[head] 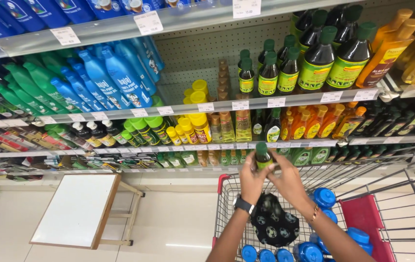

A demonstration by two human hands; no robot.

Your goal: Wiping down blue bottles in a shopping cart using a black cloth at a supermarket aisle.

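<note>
A small dark bottle (pixel 263 156) with a green cap and green label is held up between both hands above a wire shopping cart (pixel 225 194). My left hand (pixel 251 180) wraps its lower left side, a dark watch on that wrist. My right hand (pixel 289 178) grips it from the right, a thin bracelet on the wrist. Inside the cart lie several blue-capped bottles (pixel 324 198) and a black patterned pouch (pixel 274 222). Beyond the hands, store shelves (pixel 227 106) carry rows of bottles.
Blue and green bottles (pixel 96 82) fill the left shelves, dark green-capped bottles (pixel 314 58) and orange ones (pixel 391 43) the right, yellow ones (pixel 198 121) the middle. A small white-topped wooden table (pixel 74 208) stands on the pale floor at left. The cart's red seat flap (pixel 365 218) is at right.
</note>
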